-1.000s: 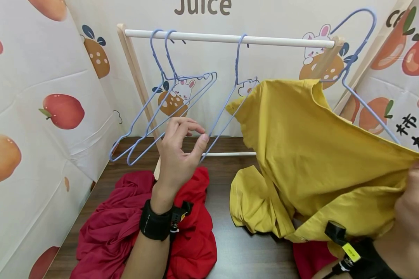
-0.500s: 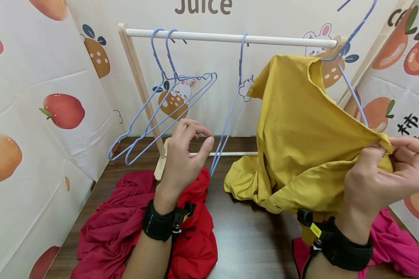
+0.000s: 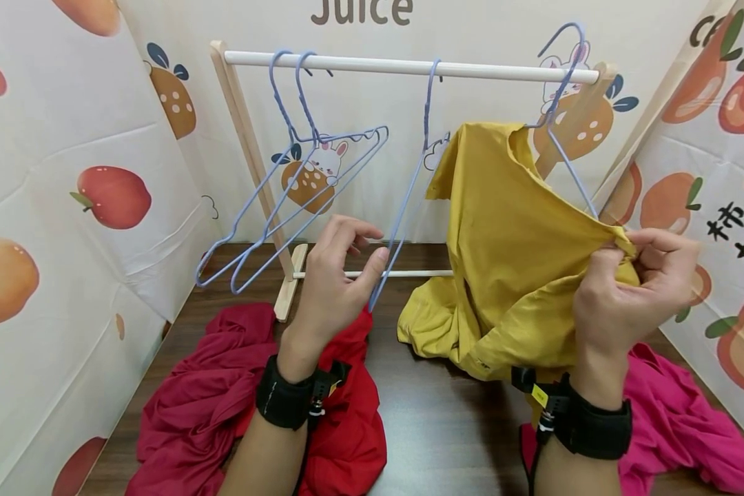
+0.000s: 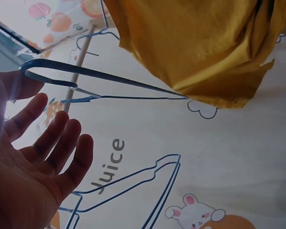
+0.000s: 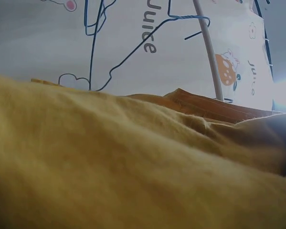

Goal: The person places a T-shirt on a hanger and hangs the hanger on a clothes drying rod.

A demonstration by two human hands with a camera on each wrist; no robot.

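A yellow T-shirt (image 3: 508,234) hangs over one arm of a blue wire hanger (image 3: 572,162). The hanger's other arm slants down outside the neckline. Its hook rises past the collar and overlaps the rail in the head view. My right hand (image 3: 632,289) pinches the shirt's edge on the right, close to that arm's lower end. In the right wrist view, yellow cloth fills the lower half and hides the fingers. My left hand (image 3: 341,275) has its fingers loosely bent, thumb right at the end of a bare blue hanger (image 4: 119,82) on the rail.
Two more blue hangers (image 3: 266,186) hang at the left of the white rail (image 3: 372,65). Dark red cloth (image 3: 204,399) and bright red cloth (image 3: 347,427) lie on the wooden table (image 3: 440,427). Pink cloth (image 3: 688,420) lies at the right, behind my right wrist.
The yellow T-shirt and its hanger have swung left, and the hanger's hook is lower than half a second ago. My right hand has come left with the shirt's edge; the left moved slightly right.
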